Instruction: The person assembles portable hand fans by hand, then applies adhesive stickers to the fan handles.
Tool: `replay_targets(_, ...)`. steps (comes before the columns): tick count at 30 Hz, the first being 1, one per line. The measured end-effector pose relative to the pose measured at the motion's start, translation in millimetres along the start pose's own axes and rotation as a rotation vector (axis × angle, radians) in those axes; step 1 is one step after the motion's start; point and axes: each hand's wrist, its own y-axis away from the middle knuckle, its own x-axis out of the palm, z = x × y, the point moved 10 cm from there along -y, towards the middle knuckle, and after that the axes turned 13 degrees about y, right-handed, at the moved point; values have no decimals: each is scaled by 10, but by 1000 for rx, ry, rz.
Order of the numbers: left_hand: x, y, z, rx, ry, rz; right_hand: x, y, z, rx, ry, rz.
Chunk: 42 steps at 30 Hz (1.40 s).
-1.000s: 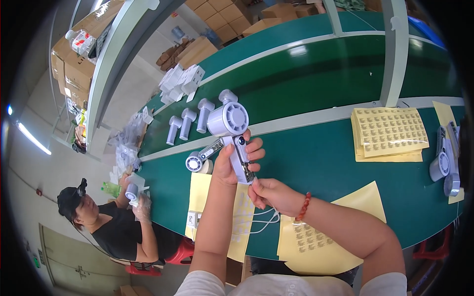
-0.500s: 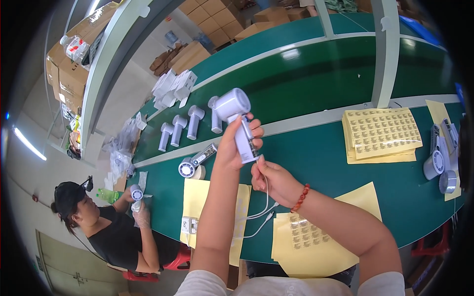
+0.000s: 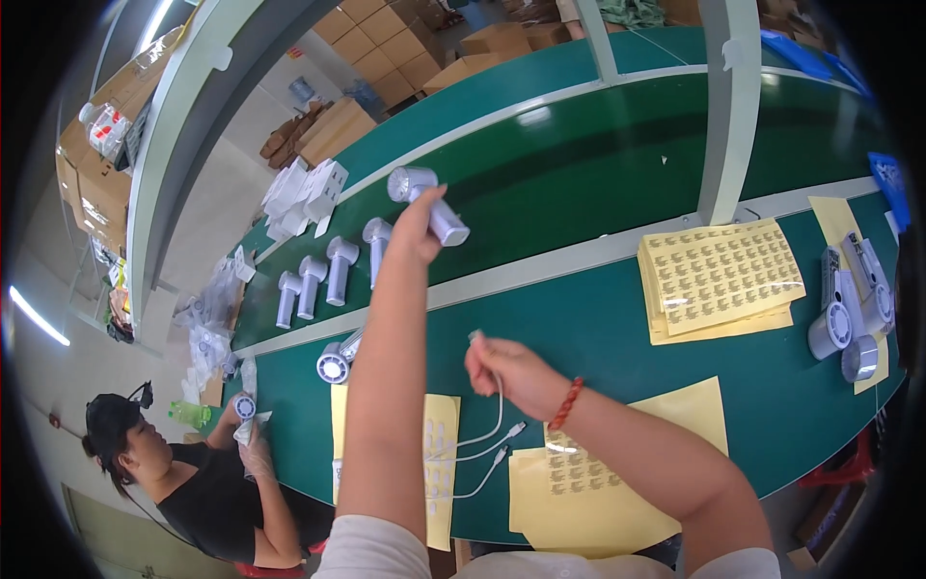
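Note:
My left hand [image 3: 419, 230] grips a pale lilac handheld fan [image 3: 449, 225] by its handle, out over the dark green belt [image 3: 559, 183]. Several similar fans [image 3: 339, 273] form a row on that belt, to the left of my hand. The end of a white charging cable [image 3: 501, 415] is pinched in the fingers of my right hand [image 3: 513, 372], above the green table. More white cable plugs [image 3: 516, 430] lie just below that hand. Another fan [image 3: 334, 365] rests on the table, partly behind my left forearm.
Stacked yellow label sheets [image 3: 723, 280] lie at right, with more sheets [image 3: 569, 473] under my right forearm. Further fans [image 3: 831, 328] and a silvery roll [image 3: 859, 359] are at the far right. A grey post [image 3: 728, 125] rises behind. At left, a co-worker [image 3: 212, 492] handles a fan.
The cable plug and the fan have come apart. My left hand has carried the fan forward and left over the belt, while the right keeps the cable end. The view has shifted slightly.

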Motion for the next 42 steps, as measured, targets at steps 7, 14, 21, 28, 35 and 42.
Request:
replay_targets(7,-252,-137,-220,708,-1300,-89,-28,2,-59,67,134,-14)
replay_targets(14,-423,188,-468,855,-1118,-149,188,-16,-152,17,425,-15)
replay_targets(21,-97,2063,-426,722,-987,269,196,187,304,-386,1275,-279)
replay_targets(28,-1959,2920,-1037,673,-1126,-422,558,323,247,-409,1743,-178)
replay_targets(35,-3050,2707,-621,265,-1128,-464,727,330,91,-343,1984,-42)
replay_targets(42,-2984,2658,-522,348,-1195,-290,763,216,-30,-191,1983,96)
